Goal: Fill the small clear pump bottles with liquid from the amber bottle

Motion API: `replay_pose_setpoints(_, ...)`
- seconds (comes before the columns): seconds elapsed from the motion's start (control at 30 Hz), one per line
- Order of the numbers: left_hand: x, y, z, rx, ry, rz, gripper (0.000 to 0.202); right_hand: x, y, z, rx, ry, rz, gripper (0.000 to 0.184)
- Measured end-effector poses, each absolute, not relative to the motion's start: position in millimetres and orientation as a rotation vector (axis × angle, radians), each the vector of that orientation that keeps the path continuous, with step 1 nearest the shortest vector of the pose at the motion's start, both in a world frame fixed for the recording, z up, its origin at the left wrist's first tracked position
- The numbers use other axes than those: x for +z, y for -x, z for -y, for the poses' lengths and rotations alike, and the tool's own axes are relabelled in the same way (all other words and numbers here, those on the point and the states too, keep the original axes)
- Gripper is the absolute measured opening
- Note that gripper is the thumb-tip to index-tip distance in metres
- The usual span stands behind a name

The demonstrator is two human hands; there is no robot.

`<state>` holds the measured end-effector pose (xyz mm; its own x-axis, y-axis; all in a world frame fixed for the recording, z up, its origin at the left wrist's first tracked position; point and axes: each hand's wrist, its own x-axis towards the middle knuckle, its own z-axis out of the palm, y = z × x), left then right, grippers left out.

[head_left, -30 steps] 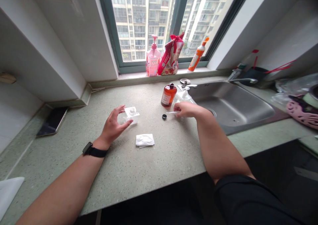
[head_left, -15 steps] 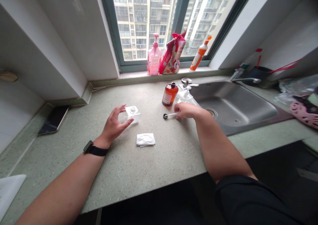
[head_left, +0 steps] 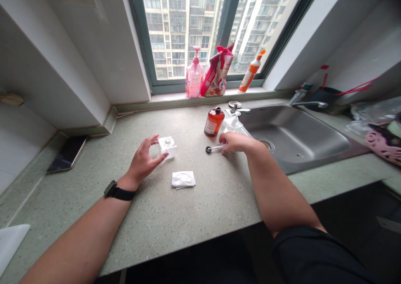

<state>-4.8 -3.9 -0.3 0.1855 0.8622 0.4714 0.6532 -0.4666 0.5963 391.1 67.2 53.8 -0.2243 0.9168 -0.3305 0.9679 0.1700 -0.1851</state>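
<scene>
My left hand (head_left: 142, 158) is curved around the left side of a small clear square bottle (head_left: 168, 144). Its thumb lies along the front and its fingers along the back; the bottle stands upright with its neck uncovered. Over by the sink, the fingers of my right hand (head_left: 233, 143) are closed at the white stem (head_left: 216, 147) of a piece with a black round cap (head_left: 208, 150), which lies low over the counter. Just behind that hand stands a clear bottle with a white pump (head_left: 232, 122), partly hidden. An amber bottle (head_left: 214, 122) without a cap stands between the hands.
A folded white tissue (head_left: 183, 179) lies in front on the counter (head_left: 200, 217). To the right is a steel sink (head_left: 300, 129). A pink pump bottle (head_left: 194, 79), a red bag (head_left: 216, 76) and an orange-white bottle (head_left: 250, 74) line the sill. A phone (head_left: 67, 153) lies at left.
The whole view has shifted slightly, so things sit a little lower. Both hands keep nearly the same places beside the bottle and the capped stem.
</scene>
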Motion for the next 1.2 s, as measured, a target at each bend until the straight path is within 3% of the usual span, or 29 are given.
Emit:
replay_pose_setpoints(0.23, -1, 5, 3, 1.164, -2.199, -1.45, 0.071, 58, -390, -64, -0.607, -2.216, -2.409, 0.049)
replay_pose_setpoints(0.43, -4, 5, 2, 1.124, -2.164, -1.447, 0.075, 44, -378, -72, -0.575, -2.651, -2.42, 0.074)
replay_pose_setpoints(0.67, -6, 5, 2, 1.065, -2.147, -1.419, 0.077, 17, -359, -86, -0.727, -2.799, -2.614, 0.089)
replay_pose_setpoints(1.07, -5, 11, -1, 0.965, -2.182, -1.418, 0.085, 7, -341, -90, -0.615, -2.874, -2.5, 0.069)
replay_pose_setpoints(1.2, -4, 15, -3, 0.89, -2.226, -1.434, 0.078, 11, -341, -87, -0.617, -2.863, -2.492, 0.061)
